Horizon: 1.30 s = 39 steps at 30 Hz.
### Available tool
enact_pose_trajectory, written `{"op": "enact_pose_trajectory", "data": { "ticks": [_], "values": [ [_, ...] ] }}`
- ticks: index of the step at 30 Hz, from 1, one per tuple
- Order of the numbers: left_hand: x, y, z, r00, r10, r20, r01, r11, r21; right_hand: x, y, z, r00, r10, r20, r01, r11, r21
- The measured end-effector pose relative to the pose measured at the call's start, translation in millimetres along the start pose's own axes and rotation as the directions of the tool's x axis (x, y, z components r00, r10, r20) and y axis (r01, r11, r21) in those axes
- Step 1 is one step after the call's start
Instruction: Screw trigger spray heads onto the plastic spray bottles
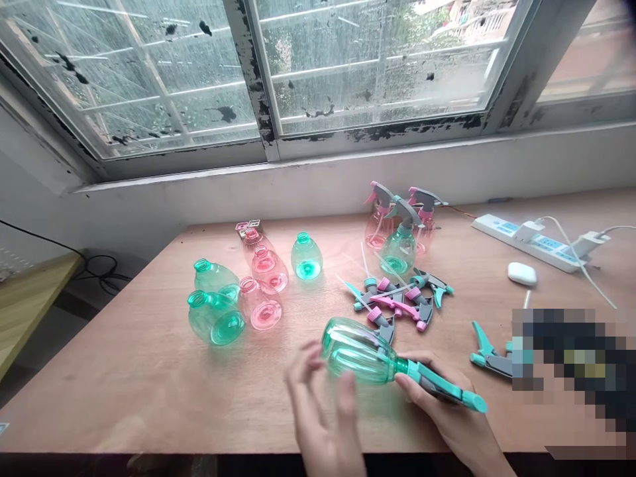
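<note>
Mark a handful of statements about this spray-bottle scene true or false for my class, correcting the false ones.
1. The right hand holds a green spray bottle; the left hand is open. True.
2. That bottle stands upright. False: it is tilted, nearly on its side.
3. Loose trigger sprayers lie on the table. True.
4. Every pink bottle has a sprayer fitted. False: three pink bottles at left have bare necks.

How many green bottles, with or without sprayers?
5: front-left green bottle, another green bottle behind it, one right of the pink bottles, one with sprayer at back, one in the right hand. Pixelated patch at right may hide more.
</note>
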<state>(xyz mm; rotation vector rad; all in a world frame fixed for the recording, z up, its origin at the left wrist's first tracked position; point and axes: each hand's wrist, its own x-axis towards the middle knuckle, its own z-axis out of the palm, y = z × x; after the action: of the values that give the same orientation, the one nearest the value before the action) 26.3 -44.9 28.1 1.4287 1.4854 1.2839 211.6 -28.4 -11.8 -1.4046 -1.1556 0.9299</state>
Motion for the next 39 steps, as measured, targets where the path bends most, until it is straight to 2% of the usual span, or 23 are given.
{"op": "enact_pose_trajectory", "data": {
  "ticks": [1, 2, 3, 5, 7, 10, 13, 16, 21, 23, 25, 28, 31, 33, 37, 39],
  "values": [
    [15, -6, -1.0, 0.995, 0.011, -0.099, -0.011, 1.0, -0.003, -1, 0, 0, 1.0, 0.008, -0.018, -0.008, 1.0, 0.001],
    [29, -12, -2.0, 0.968, -0.001, -0.252, 0.001, 1.0, 0.0, -1, 0, 1, 0.999, 0.01, -0.035, -0.01, 1.0, -0.003],
    [42, -18, -2.8, 0.959, -0.07, -0.276, 0.071, 0.997, -0.009, -2, -1, 1, 0.999, 0.002, -0.051, -0.003, 1.0, -0.011],
    [59, -29, -3.9, 0.972, -0.135, -0.193, 0.132, 0.991, -0.028, -2, -2, 2, 0.997, -0.026, -0.074, 0.024, 0.999, -0.028],
    [65, -35, -5.4, 0.986, -0.145, -0.082, 0.142, 0.989, -0.04, -2, -2, 3, 0.996, -0.04, -0.075, 0.038, 0.999, -0.032],
    [62, -37, -9.9, 0.99, -0.112, 0.087, 0.119, 0.991, -0.068, 1, -2, 4, 0.999, 0.001, -0.048, -0.001, 1.0, -0.005],
    [57, -38, -15.2, 0.974, -0.06, 0.218, 0.085, 0.991, -0.104, 3, 1, 4, 0.997, 0.073, -0.019, -0.072, 0.996, 0.06],
    [54, -41, -18.5, 0.97, -0.062, 0.236, 0.107, 0.978, -0.18, 3, 6, 4, 0.992, 0.128, 0.016, -0.129, 0.984, 0.126],
    [46, -43, -15.2, 0.962, -0.213, 0.171, 0.263, 0.89, -0.371, 0, 9, 2, 0.984, 0.176, 0.021, -0.177, 0.969, 0.175],
    [44, -44, -12.1, 0.961, -0.254, 0.113, 0.278, 0.857, -0.434, -1, 7, 1, 0.994, 0.109, 0.006, -0.109, 0.987, 0.117],
    [44, -44, -10.2, 0.961, -0.253, 0.107, 0.273, 0.842, -0.465, -3, 5, 0, 1.0, 0.015, 0.011, -0.016, 0.999, 0.051],
    [46, -44, -11.9, 0.964, -0.209, 0.164, 0.262, 0.851, -0.456, -4, 5, -1, 0.999, -0.009, 0.051, 0.005, 0.998, 0.062],
    [45, -43, -16.4, 0.952, -0.178, 0.247, 0.275, 0.851, -0.447, -5, 10, -2, 0.992, 0.089, 0.088, -0.104, 0.979, 0.174],
    [43, -43, -17.8, 0.947, -0.149, 0.285, 0.257, 0.884, -0.391, -4, 14, -3, 0.985, 0.15, 0.086, -0.167, 0.951, 0.261],
    [34, -44, -14.3, 0.949, -0.119, 0.291, 0.198, 0.945, -0.259, -1, 18, -3, 0.98, 0.197, 0.024, -0.193, 0.92, 0.342],
    [33, -44, -11.7, 0.946, -0.144, 0.292, 0.232, 0.927, -0.295, 0, 17, -2, 0.979, 0.203, 0.032, -0.201, 0.921, 0.334]
  ]
}}
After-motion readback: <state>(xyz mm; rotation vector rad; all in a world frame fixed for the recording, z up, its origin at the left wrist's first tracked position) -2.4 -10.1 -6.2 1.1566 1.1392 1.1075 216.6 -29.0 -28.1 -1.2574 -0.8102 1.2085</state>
